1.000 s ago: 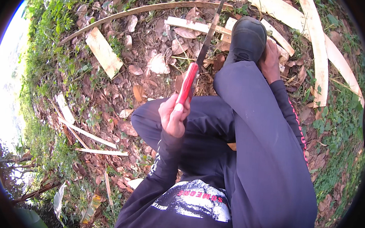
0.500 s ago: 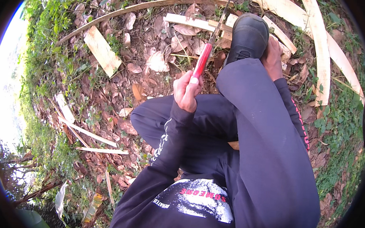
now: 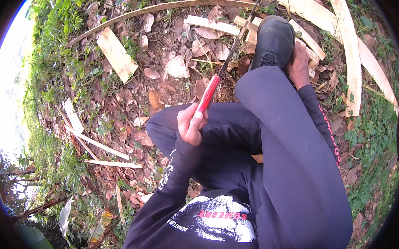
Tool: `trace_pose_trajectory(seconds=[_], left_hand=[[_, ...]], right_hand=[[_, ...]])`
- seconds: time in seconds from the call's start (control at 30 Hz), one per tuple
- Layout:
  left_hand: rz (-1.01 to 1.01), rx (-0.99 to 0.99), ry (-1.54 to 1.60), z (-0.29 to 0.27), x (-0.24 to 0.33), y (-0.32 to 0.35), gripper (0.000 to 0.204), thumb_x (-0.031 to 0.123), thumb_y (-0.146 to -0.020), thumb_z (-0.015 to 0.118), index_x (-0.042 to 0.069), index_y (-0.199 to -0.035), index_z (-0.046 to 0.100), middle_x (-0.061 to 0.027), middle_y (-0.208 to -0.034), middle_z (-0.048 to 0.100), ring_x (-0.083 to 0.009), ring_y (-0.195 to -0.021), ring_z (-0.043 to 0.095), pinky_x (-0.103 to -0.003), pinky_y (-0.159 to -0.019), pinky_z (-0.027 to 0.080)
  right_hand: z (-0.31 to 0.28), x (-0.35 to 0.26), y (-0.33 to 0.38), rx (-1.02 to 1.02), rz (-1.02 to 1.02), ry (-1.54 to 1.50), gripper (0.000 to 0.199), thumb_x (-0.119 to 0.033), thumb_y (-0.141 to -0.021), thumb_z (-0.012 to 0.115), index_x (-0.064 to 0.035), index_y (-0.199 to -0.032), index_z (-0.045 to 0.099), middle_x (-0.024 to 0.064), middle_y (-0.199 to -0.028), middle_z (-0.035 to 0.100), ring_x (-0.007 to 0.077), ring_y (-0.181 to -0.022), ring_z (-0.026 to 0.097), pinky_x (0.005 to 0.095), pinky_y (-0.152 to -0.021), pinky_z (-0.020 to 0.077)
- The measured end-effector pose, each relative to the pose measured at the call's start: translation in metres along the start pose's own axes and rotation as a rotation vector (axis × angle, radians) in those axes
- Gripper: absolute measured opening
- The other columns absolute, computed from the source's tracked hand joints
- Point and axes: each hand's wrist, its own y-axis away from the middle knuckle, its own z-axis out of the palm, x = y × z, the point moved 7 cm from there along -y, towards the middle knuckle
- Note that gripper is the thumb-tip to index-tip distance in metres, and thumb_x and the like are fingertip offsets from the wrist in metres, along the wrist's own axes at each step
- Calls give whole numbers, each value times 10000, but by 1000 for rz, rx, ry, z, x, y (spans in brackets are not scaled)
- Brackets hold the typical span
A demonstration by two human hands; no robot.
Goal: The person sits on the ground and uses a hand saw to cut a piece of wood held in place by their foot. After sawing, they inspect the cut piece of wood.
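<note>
My left hand [image 3: 192,123] is closed round the red handle of a saw [image 3: 211,93], held above my bent left leg. Its thin dark blade slants up and away, crossing a short pale wood strip [image 3: 242,22] left of my black boot [image 3: 274,41]. That boot stands on or against the wood pieces. On the boot's right side, my right hand [image 3: 299,64] reaches down to the wood. Its fingers are mostly hidden by the boot and the wood, so I cannot tell what they grip.
Long pale boards [image 3: 350,55] lie at the far right, and a long curved strip [image 3: 155,7] runs along the far side. A flat offcut [image 3: 117,54] and several thin strips [image 3: 101,146] lie on the left among dry leaves and green plants.
My left hand has drawn the saw back toward my body and slightly left, so the handle is now nearer me. My right hand and boot stay in place.
</note>
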Motion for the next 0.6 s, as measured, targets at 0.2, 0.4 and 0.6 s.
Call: trace_pose_trajectory(seconds=[0.2, 0.4, 0.6], left_hand=[[11, -42, 2, 19, 28, -36, 278, 162, -927, 454, -60, -777, 527, -10, -663, 469, -21, -495, 309, -203, -461, 216], [-71, -44, -2, 1, 26, -22, 270, 176, -921, 470, -60, -803, 522, -8, -645, 456, -22, -483, 304, -198, -463, 231], [-8, 124, 122, -44, 46, 21, 351, 287, -890, 484, -43, -771, 491, 17, -514, 373, -89, -441, 328, -243, -473, 280]], right_hand=[[8, 6, 2, -39, 25, 22, 410, -14, -767, 579, -12, -1171, 510, 134, -1093, 531, 342, -1085, 486, 460, -972, 341], [8, 16, 4, -45, 11, 74, 404, -8, -754, 584, -17, -1153, 518, 126, -1092, 544, 341, -1068, 498, 461, -956, 361], [-18, 3, -8, -33, -73, 29, 320, -3, -749, 583, -33, -1066, 607, 117, -1035, 579, 332, -1043, 529, 422, -927, 427]])
